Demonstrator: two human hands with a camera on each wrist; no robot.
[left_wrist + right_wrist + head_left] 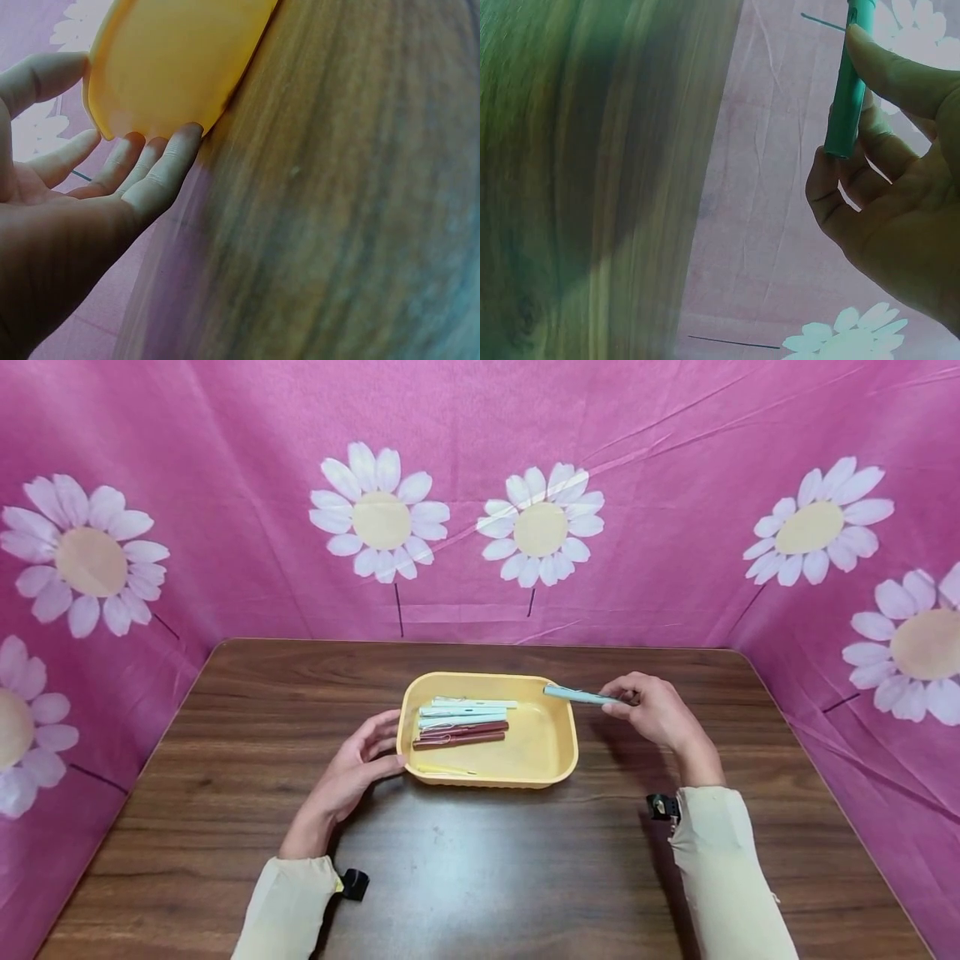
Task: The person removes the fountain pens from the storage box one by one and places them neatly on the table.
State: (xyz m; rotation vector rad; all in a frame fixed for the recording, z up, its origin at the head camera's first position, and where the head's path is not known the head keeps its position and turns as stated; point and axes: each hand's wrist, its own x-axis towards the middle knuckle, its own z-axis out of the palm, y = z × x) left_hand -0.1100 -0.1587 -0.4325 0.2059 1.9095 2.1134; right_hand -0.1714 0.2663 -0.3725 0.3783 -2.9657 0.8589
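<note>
A shallow yellow plastic tray (536, 752) sits on the table. My left hand (360, 764) is at its left end, thumb by the near corner; in the left wrist view the fingertips (187, 135) touch the outer wall, fingers spread and fairly straight. Right of the tray, my right hand (652, 710) pinches a light blue pen (573, 694) by one end between thumb and fingers. The pen's other end reaches over the tray's far right corner. Inside the tray lie several pale blue pens (463, 712), dark red pens (461, 739) and a yellow pen (446, 769).
The wood-grain table (480, 877) runs back to a pink cloth (465, 410) printed with white daisies, which also hangs along both sides. Dark wrist cameras (354, 885) sit at both cream sleeves (731, 860).
</note>
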